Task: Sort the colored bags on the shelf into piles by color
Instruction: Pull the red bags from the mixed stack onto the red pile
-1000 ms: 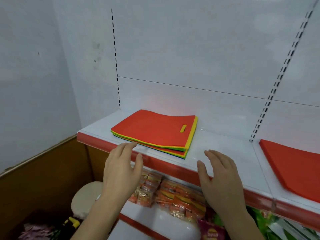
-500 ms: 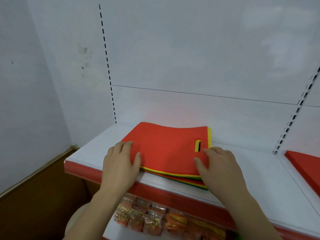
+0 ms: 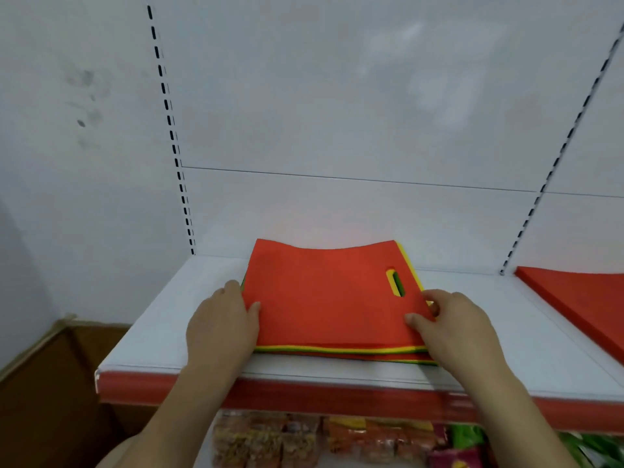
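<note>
Stack of colored bags (image 3: 324,298) lies flat on the white shelf (image 3: 162,329), red bag uppermost, yellow and green edges showing beneath. Left hand (image 3: 221,327) grips the stack's left edge, thumb on top. Right hand (image 3: 454,327) pinches the top red bag's right edge. Separate red pile (image 3: 580,298) sits at far right.

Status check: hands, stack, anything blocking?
Left hand and right hand both grip the top red bag. Mixed stack unsorted. Red pile at right. Nothing blocking.
</note>
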The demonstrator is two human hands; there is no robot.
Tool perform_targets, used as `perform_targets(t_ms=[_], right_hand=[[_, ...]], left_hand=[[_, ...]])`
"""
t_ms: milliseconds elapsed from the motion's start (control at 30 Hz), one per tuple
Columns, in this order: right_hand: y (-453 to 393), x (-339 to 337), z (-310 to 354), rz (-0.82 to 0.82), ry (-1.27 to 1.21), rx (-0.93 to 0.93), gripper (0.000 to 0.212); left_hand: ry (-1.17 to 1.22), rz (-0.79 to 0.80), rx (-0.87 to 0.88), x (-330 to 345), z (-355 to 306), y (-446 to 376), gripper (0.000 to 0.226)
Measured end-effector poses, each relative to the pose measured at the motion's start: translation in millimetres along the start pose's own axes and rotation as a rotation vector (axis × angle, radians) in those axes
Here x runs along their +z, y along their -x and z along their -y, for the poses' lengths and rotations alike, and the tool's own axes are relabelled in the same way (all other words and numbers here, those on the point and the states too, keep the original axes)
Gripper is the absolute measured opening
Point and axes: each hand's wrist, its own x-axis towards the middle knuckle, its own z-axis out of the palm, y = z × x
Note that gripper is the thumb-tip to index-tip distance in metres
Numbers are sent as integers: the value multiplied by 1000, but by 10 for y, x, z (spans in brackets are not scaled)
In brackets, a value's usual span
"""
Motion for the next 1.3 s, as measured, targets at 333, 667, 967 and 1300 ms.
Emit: perform_targets(t_ms=[333,667,967,1300], right_hand=[[95,147,29,-274,-17,9,17],[139,109,-62,-518,-151,-127,9],[351,-23,-113,-555,-536,-134,28],[641,-115,-314,-651,-485,-110,31]], left_hand=[[10,-67,63,-30,8,13,36],[4,-240,181,50,-62,50,36],[659,-306,158,-245,-313,228,46],[750,-309,229,-172,-511,336,27]])
